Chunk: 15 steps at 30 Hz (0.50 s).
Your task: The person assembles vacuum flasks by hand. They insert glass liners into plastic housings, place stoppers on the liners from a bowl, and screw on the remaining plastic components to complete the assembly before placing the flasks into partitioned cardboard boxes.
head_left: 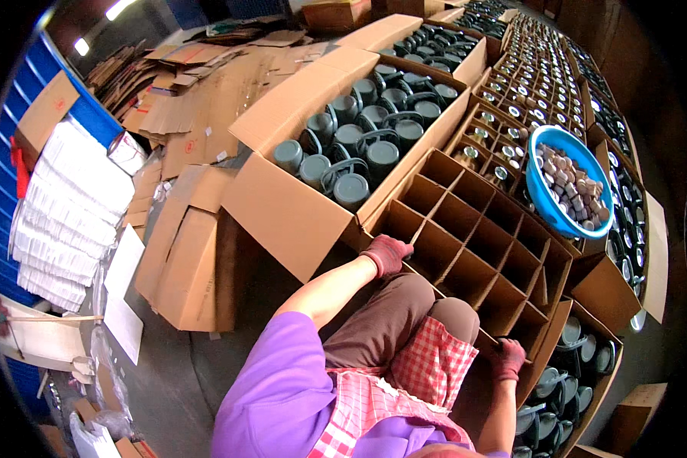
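Note:
In front of my knees stands a cardboard box with dividers [485, 244], its square cells bare in the near part. My left hand [388, 255], in a dark red glove, is closed on the box's near left edge. Farther right, my right hand [509, 359], in a matching glove, is closed on the near edge by the right corner. A bit of something dark shows at its fingertips, too small to name. Beside the box, on the left, an open carton [282, 210] holds several dark grey-green lidded containers with looped handles [351, 189].
A blue basin [537, 179] of small brownish pieces [569, 183] rests on the right. Long rows of divided boxes with shiny-topped items [542, 69] reach back. Another carton of containers [557, 397] sits at lower right. Flattened cardboard [214, 107] and white sheet stacks [72, 206] lie left.

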Available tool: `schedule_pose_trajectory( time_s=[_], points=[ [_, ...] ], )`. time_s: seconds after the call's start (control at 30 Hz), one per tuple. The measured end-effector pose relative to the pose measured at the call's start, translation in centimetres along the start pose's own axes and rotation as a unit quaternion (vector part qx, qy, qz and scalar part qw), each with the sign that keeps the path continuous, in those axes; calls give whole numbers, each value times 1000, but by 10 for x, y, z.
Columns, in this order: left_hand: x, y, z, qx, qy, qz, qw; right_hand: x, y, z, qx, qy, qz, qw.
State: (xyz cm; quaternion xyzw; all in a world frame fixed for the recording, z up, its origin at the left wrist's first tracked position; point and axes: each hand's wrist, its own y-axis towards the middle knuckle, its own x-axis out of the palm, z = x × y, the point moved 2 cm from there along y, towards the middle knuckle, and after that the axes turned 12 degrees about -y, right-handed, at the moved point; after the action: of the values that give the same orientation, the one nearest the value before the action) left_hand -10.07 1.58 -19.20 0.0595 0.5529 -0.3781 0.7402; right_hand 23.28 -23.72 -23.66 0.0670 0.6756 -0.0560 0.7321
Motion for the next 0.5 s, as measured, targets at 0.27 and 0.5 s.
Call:
schedule_pose_trajectory(
  time_s=[0.27,0.5],
  points=[
    [-75,-68,24,178,-45,288,940,-131,-21,-1,19,48,99,994],
    [-175,-169,76,353,-51,467,809,-263,-63,-5,44,80,255,963]
  ],
)
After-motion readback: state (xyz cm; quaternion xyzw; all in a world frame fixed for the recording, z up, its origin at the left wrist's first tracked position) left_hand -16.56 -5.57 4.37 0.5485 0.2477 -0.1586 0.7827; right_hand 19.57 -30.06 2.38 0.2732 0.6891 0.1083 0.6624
